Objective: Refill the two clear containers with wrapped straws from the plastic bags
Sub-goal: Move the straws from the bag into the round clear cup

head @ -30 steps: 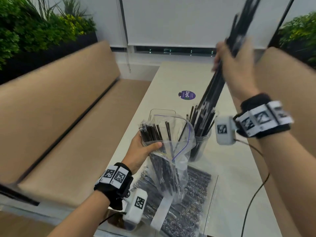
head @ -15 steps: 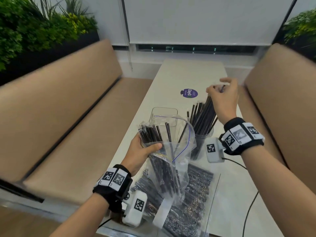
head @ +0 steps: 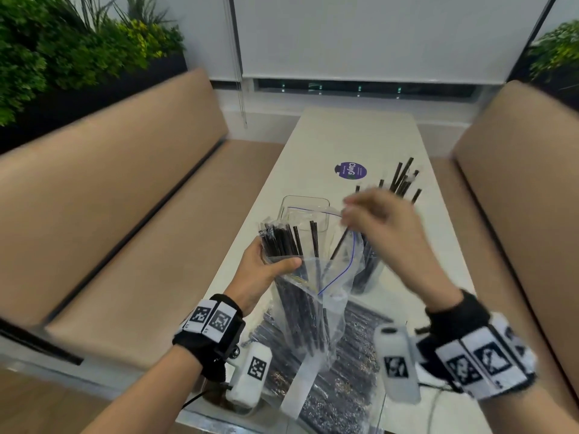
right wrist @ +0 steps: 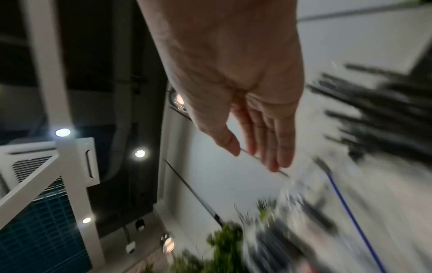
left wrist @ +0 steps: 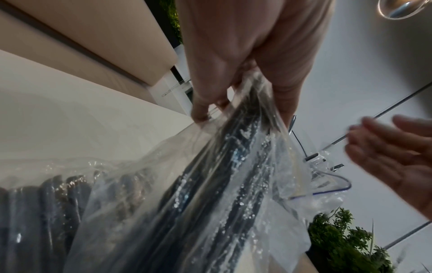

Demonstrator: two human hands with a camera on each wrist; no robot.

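Observation:
My left hand (head: 266, 270) grips a clear zip bag (head: 316, 296) of black wrapped straws (head: 282, 242) near its open top, holding it upright over the table (head: 316, 142); the left wrist view shows the fingers (left wrist: 201, 110) curled round the bag (left wrist: 210, 203). My right hand (head: 376, 214) hovers blurred above the bag's mouth, fingers (right wrist: 275, 147) straight and empty. Behind it stands a clear container (head: 369, 270) full of black straws (head: 404, 177). An empty clear container (head: 305, 208) stands behind the bag.
A second flat bag of straws (head: 338, 386) lies on the table's near end. A purple sticker (head: 350, 171) is further back. Tan bench seats (head: 141, 245) run along both sides, with plants (head: 62, 42) behind.
My right hand lowered a bunch of straws into the right container, let go, and has swung back left over the bag's mouth. The left hand kept the bag still.

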